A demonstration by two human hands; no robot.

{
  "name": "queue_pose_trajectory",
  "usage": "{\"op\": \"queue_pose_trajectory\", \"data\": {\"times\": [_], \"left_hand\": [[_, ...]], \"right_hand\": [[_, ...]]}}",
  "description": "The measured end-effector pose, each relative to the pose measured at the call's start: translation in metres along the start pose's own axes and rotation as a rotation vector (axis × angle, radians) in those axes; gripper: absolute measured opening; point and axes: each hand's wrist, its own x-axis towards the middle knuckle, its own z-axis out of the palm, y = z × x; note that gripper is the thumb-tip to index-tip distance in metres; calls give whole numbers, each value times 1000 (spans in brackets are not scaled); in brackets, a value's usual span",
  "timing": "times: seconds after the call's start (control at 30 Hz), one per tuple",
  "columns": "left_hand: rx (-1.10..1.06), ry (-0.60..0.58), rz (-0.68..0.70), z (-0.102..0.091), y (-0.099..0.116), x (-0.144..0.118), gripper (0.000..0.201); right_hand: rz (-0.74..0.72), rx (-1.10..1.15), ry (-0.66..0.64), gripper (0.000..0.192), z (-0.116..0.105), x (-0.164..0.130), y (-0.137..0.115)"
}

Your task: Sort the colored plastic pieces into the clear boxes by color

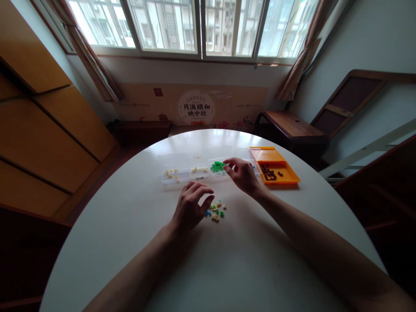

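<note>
A small heap of mixed beads, yellow, green and blue, lies on the round white table. My left hand rests just left of the heap, fingers curled and spread, thumb close to the blue beads. My right hand hovers beside a clear box of green beads, fingertips pinched together at its right edge; whether a bead sits between them is too small to tell. Two more clear boxes, one with a few yellow beads and one with pale yellow beads, stand in the same row.
An orange tray with dark brown beads sits at the right end of the row, its lid open behind it. Beyond the table are a dark wooden bench, a cardboard panel under the window, and wooden cabinets on the left.
</note>
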Motion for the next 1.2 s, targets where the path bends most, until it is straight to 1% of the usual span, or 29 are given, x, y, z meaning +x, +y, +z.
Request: {"op": "queue_pose_trajectory", "data": {"times": [0.13,0.23,0.33,0.4,0.5,0.6,0.67,0.73,0.83,0.93,1.03,1.1,1.2], "left_hand": [[-21,7,-33,0,0,1,4],[-23,6,-71,-1,-1,2,11],[30,5,-114,-2,-3,0,22],[94,-11,-124,-3,-4,-1,25],[114,-118,-98,-7,-7,-3,25],[50,-248,-72,-13,-8,-3,24],[20,-302,-57,-15,-8,-2,21],[16,-328,-48,-16,-7,-2,17],[36,-326,-62,-15,-5,-1,11],[42,-330,-91,-14,-4,0,9],[31,-319,-89,-13,-5,0,7],[14,-269,-65,-13,-5,0,5],[0,-156,-17,-12,-6,1,3]], "right_hand": [[-4,9,-7,18,-5,-17,2],[-17,20,-19,16,-9,-27,2],[-49,12,-25,14,-11,-34,1],[-72,4,-40,14,-11,-38,0],[-98,-4,-76,13,-8,-43,0],[-138,-8,-134,12,-5,-47,-2],[-168,-13,-181,12,-3,-50,-4],[-185,-16,-219,12,-1,-52,-6],[-192,-19,-237,12,0,-54,-9],[-189,-11,-241,12,1,-55,-11],[-183,33,-255,12,3,-56,-13],[-168,87,-274,12,4,-55,-15],[-123,173,-314,15,4,-54,-19]]}}
